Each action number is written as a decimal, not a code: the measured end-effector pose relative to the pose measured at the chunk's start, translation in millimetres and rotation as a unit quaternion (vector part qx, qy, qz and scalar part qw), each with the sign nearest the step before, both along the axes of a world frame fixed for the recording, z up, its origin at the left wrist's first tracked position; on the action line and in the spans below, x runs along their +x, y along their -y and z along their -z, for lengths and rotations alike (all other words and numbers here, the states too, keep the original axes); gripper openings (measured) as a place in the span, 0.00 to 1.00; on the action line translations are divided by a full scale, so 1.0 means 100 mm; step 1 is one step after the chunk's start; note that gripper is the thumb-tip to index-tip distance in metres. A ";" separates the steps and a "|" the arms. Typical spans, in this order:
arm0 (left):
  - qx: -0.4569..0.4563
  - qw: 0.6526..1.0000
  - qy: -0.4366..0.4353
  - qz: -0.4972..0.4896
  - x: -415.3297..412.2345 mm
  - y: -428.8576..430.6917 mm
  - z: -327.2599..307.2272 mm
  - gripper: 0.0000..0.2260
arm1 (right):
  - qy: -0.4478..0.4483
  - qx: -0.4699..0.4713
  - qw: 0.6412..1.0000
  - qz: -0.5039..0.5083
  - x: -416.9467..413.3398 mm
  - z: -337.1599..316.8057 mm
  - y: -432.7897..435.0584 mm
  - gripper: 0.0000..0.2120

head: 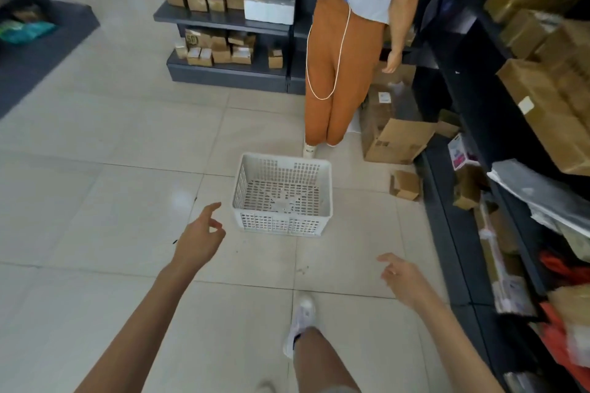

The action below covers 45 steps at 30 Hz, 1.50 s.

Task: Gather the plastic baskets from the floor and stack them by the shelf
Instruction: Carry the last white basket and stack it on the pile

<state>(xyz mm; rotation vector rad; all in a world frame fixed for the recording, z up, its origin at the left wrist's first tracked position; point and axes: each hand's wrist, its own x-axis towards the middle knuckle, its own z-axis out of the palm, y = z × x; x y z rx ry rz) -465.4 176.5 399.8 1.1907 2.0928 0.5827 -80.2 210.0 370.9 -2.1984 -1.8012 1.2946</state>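
while both arms reach forward over the tiled floor (95,143), a white plastic basket (282,195) sits upright on the tiles just ahead of the hands, empty, its slotted walls and bottom in plain view. the left hand (199,238) hangs near the basket's lower left corner, not touching it, fingers spread loosely with the forefinger stretched toward it and nothing held. the right hand (404,279) is lower and off to the right, well apart from the basket, palm down, fingers loosely spread — also holding nothing. below the hands the wearer's own leg and a white shoe (301,324) are planted on the floor. just past the basket's far edge stands another person (343,51) in orange trousers and a light shirt, a white cord looping down the leg, one foot close to the basket's rim. a dark shelf (472,112) runs along the right side, stacked with brown cardboard boxes (396,137) and wrapped goods — several boxes lie on the floor at its foot. another dark shelf unit (223,17) with small boxes stands across the aisle.
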 end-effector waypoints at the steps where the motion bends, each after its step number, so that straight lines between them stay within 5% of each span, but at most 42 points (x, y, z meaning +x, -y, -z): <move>1: -0.003 1.000 0.001 -0.003 -0.05 -0.19 0.08 0.24 | 0.002 -0.001 1.000 -0.004 -0.05 0.06 -0.19 0.16; 7: -0.042 0.998 0.025 -0.042 -0.27 -1.19 0.39 0.24 | 0.033 -0.010 0.999 -0.013 -0.38 0.36 -1.25 0.27; 11: -0.050 0.997 0.023 -0.061 -0.51 -1.86 0.54 0.23 | 0.077 -0.007 0.996 -0.050 -0.78 0.43 -1.99 0.19; 22: -0.079 0.996 -0.018 -0.033 -1.13 -3.48 1.20 0.21 | 0.126 -0.087 0.988 -0.038 -1.86 0.96 -3.74 0.23; 30: -0.127 0.991 -0.051 0.012 -1.25 -3.84 2.58 0.23 | 0.076 -0.093 0.984 0.131 -1.82 2.33 -4.26 0.20; 37: -0.183 0.978 -0.100 0.023 -1.43 -4.00 3.79 0.26 | 0.142 -0.122 0.978 0.091 -1.40 3.47 -4.39 0.23; 45: -0.137 0.977 -0.153 0.059 -1.35 -4.39 4.92 0.30 | 0.125 -0.089 0.982 0.108 -1.21 4.54 -4.66 0.34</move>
